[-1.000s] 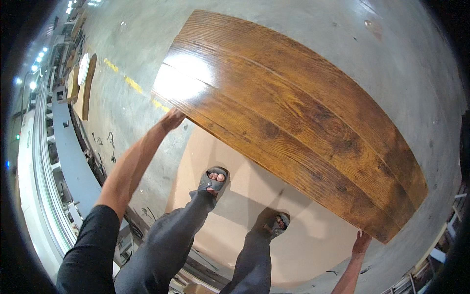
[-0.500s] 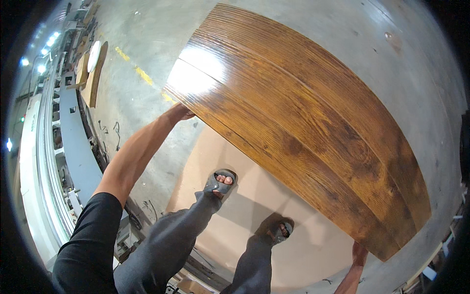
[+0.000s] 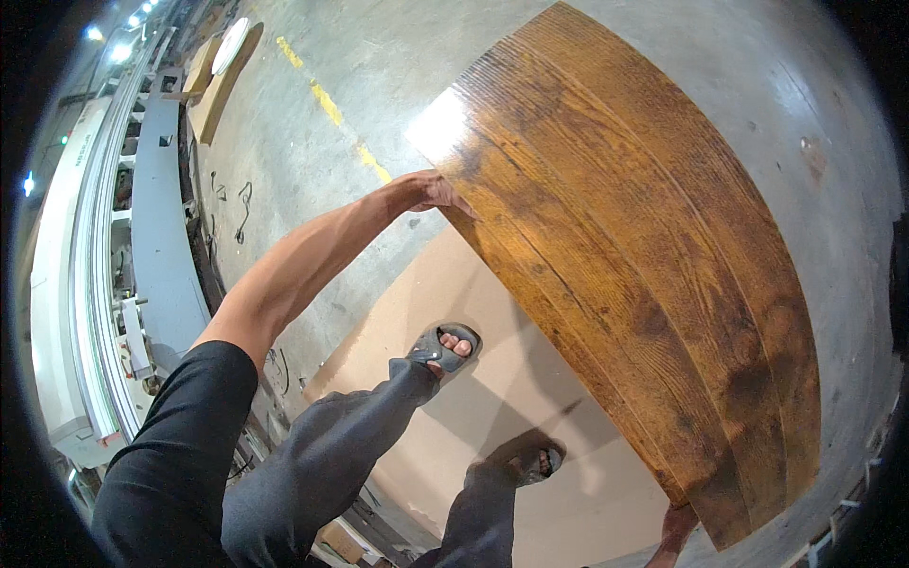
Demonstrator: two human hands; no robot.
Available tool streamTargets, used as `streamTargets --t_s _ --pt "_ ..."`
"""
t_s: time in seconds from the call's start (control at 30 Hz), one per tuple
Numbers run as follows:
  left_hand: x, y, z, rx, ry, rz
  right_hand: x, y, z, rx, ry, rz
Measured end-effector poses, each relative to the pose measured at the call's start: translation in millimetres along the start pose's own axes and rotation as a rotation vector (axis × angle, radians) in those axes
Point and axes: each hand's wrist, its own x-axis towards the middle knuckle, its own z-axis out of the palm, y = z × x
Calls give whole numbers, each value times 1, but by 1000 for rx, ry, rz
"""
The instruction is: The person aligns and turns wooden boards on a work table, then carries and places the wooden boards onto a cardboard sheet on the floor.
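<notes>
A large glossy brown panel with wood grain and plank-like grooves (image 3: pixel 634 256) is held up in front of me, slanting from upper left to lower right. At its near edge, close to the left corner, my left hand (image 3: pixel 443 192) grips the rim, its fingers partly visible on the surface. Down by the near right corner, my right hand (image 3: pixel 679 521) holds the same edge, its fingers hidden beneath the panel. Under the panel a beige sheet (image 3: pixel 454 445) lies on the floor, and my sandalled feet stand on it.
Along the left side runs a long grey and white machine (image 3: pixel 166 218). Boards with a white round piece (image 3: pixel 230 45) lie beyond it. A broken yellow line (image 3: pixel 327 102) marks the grey concrete floor (image 3: pixel 341 275). Loose black cable (image 3: pixel 244 213) lies by the machine.
The panel has swung to point more steeply away from me, its far left corner moving right. My left hand has moved right with it and shows more of its fingers. Both hands keep their hold.
</notes>
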Motion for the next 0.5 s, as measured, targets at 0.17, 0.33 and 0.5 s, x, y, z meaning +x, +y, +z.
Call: streamTargets --t_s 0.17,0.33,0.5 --pt "-1 15 9 80 4 -26 19 -1 21 651 -34 117" --pt "22 33 64 357 44 -53 20 62 -1 931 -67 37" --pt "-61 59 73 903 529 -188 -1 29 17 1472 -45 465"
